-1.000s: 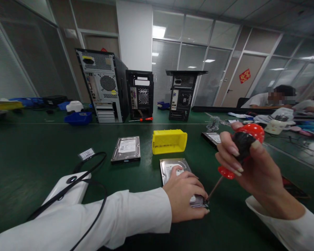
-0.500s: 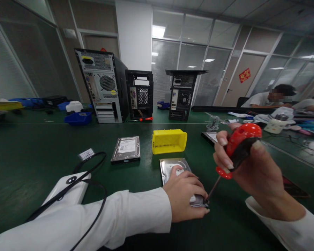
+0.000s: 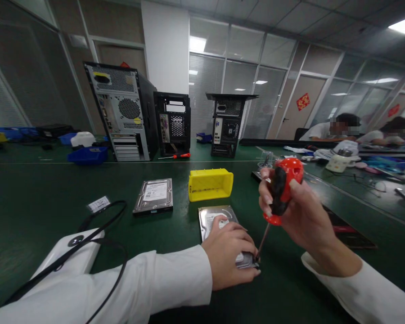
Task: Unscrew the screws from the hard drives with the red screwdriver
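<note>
A silver hard drive (image 3: 209,217) lies on the green table in front of me. My left hand (image 3: 231,254) is spread over its near part, fingers bent around the right edge, and covers much of its label. In my right hand (image 3: 295,211) is a red and black screwdriver (image 3: 292,168), gripped by its thick handle. Its shaft slants down to the left, and the tip meets the drive's near right corner beside my left fingertips. Whether a screw sits under the tip is hidden.
A yellow bin (image 3: 211,191) lies beyond the drive, with a second hard drive (image 3: 154,195) to its left. Computer cases (image 3: 130,108) stand at the back, a red screwdriver (image 3: 177,156) before them. A white device (image 3: 67,254) with a black cord is at left. People sit far right.
My right hand has turned the screwdriver handle and brought it more upright, its tip still at the drive's corner. The whole view has shifted slightly; my left hand keeps its place on the drive.
</note>
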### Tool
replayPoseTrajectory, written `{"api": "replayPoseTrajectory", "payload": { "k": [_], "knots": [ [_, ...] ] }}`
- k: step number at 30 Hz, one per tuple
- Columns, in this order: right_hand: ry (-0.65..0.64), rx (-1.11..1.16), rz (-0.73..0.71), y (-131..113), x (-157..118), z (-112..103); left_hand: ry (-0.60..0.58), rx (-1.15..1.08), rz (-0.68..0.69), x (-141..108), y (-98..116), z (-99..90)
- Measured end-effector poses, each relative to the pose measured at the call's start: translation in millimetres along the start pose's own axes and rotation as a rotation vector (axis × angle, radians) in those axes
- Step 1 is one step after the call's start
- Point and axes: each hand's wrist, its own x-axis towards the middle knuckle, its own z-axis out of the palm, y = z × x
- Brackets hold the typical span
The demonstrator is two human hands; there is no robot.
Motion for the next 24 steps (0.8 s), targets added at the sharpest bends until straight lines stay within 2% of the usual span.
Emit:
{"api": "replayPoseTrajectory", "payload": {
  "k": [3, 9, 13, 18, 24],
  "knots": [
    [0.007, -0.043, -0.015, 1.3, 1.1, -1.8, 0.008, 0.003, 0.011, 0.2, -1.2, 1.3],
    [0.043, 0.067, 0.028, -4.8, 1.3, 2.0, 0.022, -0.007, 0.014, -0.7, -1.5, 1.6],
    [0.012, 0.064, 0.034, -4.5, 0.1, 2.2, 0.036, -0.025, 0.018, -0.4, -2.3, 2.9],
    [-0.041, 0.020, -0.028, -2.9, -1.6, -1.1, 0.044, -0.022, 0.024, -0.4, -2.7, 3.4],
    [-0.020, 0.066, -0.038, -3.0, 0.1, -0.6, 0.026, -0.027, 0.021, -1.6, -1.5, 0.6]
  ]
}}
